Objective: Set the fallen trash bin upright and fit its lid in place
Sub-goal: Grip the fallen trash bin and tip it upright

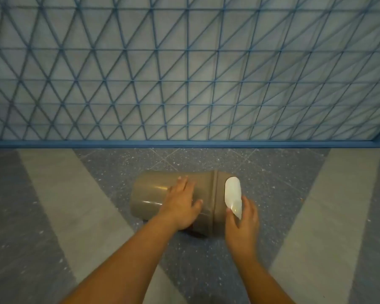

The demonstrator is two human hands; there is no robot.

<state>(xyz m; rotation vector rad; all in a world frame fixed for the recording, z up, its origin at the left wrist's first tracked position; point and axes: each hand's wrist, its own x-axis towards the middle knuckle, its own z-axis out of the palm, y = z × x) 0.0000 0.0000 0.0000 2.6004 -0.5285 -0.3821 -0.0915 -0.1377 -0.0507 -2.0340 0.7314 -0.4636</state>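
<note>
A round grey-brown plastic trash bin (173, 198) is seen lying on its side on the speckled blue-grey stone floor (272, 194), near a blue metal mesh fence (184, 73). Its bottom is turned to the left and its top to the right. A domed grey-brown lid (219, 194) with a white swing flap (232, 191) seems to be on the top end already, but how tightly it is seated cannot be told.

The left hand (181, 207) is laid flat on the side of the bin, with the fingers spread apart. Nothing is squeezed by it; the bin is only pressed on from above. The right hand (241, 222) is placed at the lid end, just to the right of the left hand. Its fingers are partly curled, and the low tip of the white flap is touched by the thumb and one finger. It cannot be told if the flap is truly pinched.

The bin has not been stood up yet, so most of the job is left.

Things could go wrong from here. The bin is round and smooth, so it could be rolled away under the flat hand. If it is lifted by the flap, the flap could swing and the hold could be lost. The lid could also be pulled off if it is loose
</note>
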